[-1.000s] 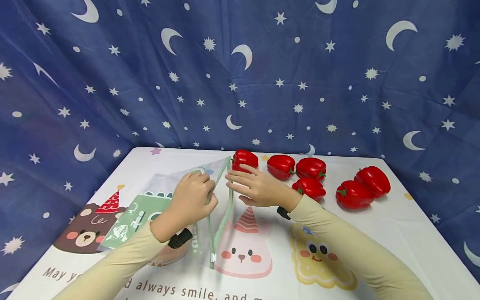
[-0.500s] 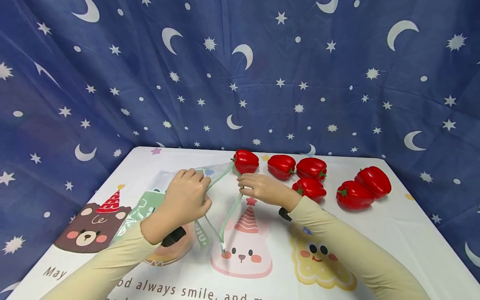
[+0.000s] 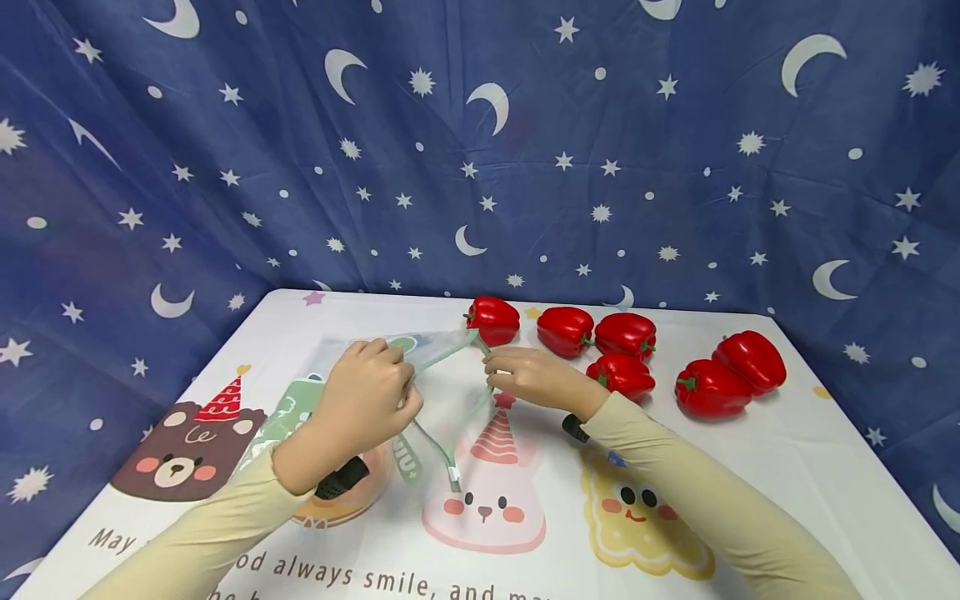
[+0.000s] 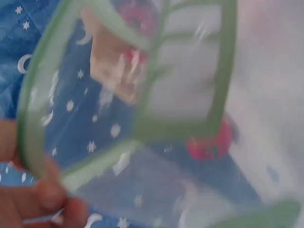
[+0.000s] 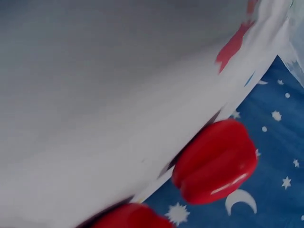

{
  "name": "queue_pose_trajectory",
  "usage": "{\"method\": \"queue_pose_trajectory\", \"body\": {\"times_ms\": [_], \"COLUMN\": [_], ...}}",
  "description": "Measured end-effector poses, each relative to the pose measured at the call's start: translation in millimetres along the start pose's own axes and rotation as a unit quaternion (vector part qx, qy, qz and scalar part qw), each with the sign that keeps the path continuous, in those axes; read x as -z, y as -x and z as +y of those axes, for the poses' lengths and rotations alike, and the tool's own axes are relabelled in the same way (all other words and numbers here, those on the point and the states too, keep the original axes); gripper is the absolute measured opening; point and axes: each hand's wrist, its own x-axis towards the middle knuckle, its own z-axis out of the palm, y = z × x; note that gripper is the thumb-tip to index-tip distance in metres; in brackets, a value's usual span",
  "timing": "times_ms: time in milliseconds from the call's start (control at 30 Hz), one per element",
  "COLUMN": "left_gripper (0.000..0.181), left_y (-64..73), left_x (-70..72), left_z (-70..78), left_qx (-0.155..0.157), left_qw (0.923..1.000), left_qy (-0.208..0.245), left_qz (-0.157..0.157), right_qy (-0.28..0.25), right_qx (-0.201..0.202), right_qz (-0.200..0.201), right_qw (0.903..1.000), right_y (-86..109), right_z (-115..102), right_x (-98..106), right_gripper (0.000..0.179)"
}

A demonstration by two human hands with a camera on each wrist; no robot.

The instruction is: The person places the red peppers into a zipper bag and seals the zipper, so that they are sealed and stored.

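My left grip (image 3: 367, 404) is closed on the rim of the bag (image 3: 403, 343); my right grip (image 3: 536, 379) has curled fingers on the opposite rim. The bag is between both grips, over the tabletop (image 3: 817, 467), its mouth spread apart. Six red peppers (image 3: 625, 335) lie beyond and to the right.

Step in hand, as I judge it: spreading the mouth. The next move probably requires a firm left grip and a wide mouth before I release the right.
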Motion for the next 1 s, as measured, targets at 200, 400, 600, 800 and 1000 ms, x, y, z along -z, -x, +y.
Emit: {"method": "queue_pose_trajectory", "body": {"times_ms": [200, 400, 600, 800, 1000], "left_gripper": [0.027, 0.024, 0.014, 0.011, 0.01], "left_y": [-9.1, -11.1, -9.9, -9.6, -8.0], "left_x": [-21.1, -33.0, -35.0, -33.9, -40.7], "left_z": [10.2, 9.4, 4.1, -3.6, -4.7], "left_qx": [0.025, 0.034, 0.015, -0.013, -0.032], "left_qw": [0.9972, 0.9946, 0.9925, 0.9938, 0.9956], "left_qy": [-0.003, -0.025, -0.038, -0.034, -0.022], "left_qz": [0.071, 0.095, 0.115, 0.105, 0.085], "right_qy": [0.035, 0.072, 0.071, 0.059, 0.065], "right_qx": [0.052, 0.093, 0.074, 0.058, 0.061], "right_qz": [0.025, 0.015, -0.043, -0.08, -0.074], "right_qw": [0.9978, 0.9929, 0.9938, 0.9933, 0.9932], "right_y": [-11.6, -16.4, -6.5, -0.3, -2.3], "right_z": [-21, -40, -41, -38, -39], "right_x": [2, 7, 5, 3, 2], "right_gripper": [0.022, 0.018, 0.015, 0.015, 0.014]}}
